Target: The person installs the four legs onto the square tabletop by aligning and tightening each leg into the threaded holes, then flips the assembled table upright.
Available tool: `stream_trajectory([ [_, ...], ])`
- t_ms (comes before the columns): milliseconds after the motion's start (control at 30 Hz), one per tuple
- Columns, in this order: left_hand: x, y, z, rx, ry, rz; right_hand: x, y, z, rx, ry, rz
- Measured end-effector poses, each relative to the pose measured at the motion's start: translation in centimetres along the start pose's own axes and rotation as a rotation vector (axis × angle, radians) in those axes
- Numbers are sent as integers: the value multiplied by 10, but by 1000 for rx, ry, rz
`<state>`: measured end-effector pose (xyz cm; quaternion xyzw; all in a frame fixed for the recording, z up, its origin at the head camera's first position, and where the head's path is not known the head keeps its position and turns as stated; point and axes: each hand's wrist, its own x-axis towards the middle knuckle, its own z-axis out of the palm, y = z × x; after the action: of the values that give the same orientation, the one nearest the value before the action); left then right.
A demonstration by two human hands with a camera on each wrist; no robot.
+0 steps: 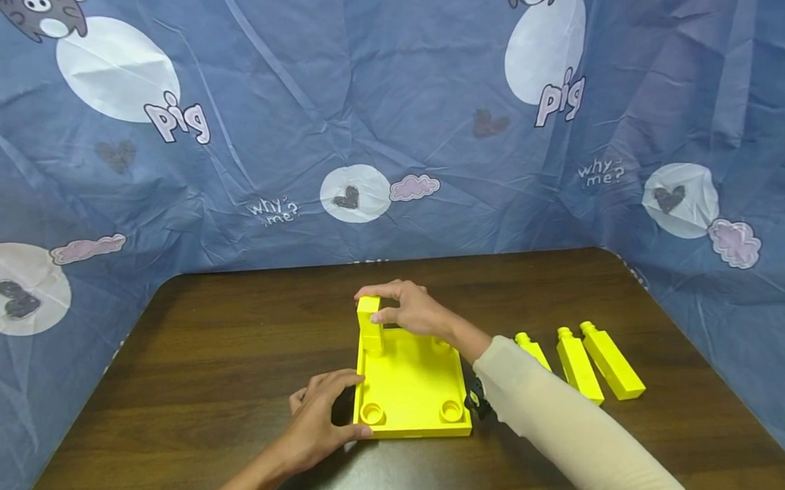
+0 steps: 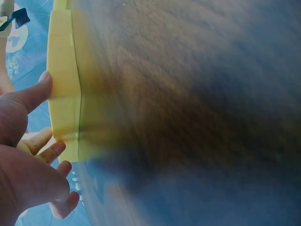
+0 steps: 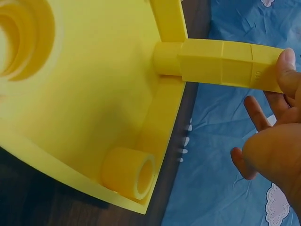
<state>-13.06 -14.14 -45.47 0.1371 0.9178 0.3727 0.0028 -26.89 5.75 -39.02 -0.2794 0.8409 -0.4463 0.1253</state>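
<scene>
A yellow square tabletop [image 1: 413, 386] lies upside down with its rim up and round sockets in its corners. One yellow table leg [image 1: 371, 323] stands upright at the far-left corner, its lower end in the socket there. My right hand [image 1: 419, 309] pinches this leg near its top between thumb and fingers, seen also in the right wrist view, where the leg [image 3: 221, 61] meets the rim. With my left hand [image 1: 324, 416] I grip the near-left corner of the tabletop, thumb on the front side, fingers on the left side. An unfilled socket [image 3: 127, 172] shows its round opening.
Three more yellow table legs lie on the brown wooden table [image 1: 233, 340] at the right: one leg [image 1: 533, 349] partly behind the right sleeve, a middle leg [image 1: 579, 367] and an outer leg [image 1: 614, 361]. A blue printed cloth [image 1: 293, 126] hangs behind the table.
</scene>
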Motion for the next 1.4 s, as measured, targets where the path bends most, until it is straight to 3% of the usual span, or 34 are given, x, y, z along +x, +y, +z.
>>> stream_trajectory([
  [133, 0, 0, 0, 3, 5, 10, -1, 1, 1, 31, -19, -4],
  [367, 0, 1, -1, 1, 3, 23, -10, -2, -3, -40, -5, -43],
  [667, 2, 2, -1, 4, -3, 25, -38, -4, -20, -193, 82, -103],
  [833, 2, 1, -1, 8, 7, 21, -53, -2, -32, -226, 105, -159],
  [1400, 1, 1, -2, 19, -2, 5, -95, 3, -51, -343, 108, -204],
])
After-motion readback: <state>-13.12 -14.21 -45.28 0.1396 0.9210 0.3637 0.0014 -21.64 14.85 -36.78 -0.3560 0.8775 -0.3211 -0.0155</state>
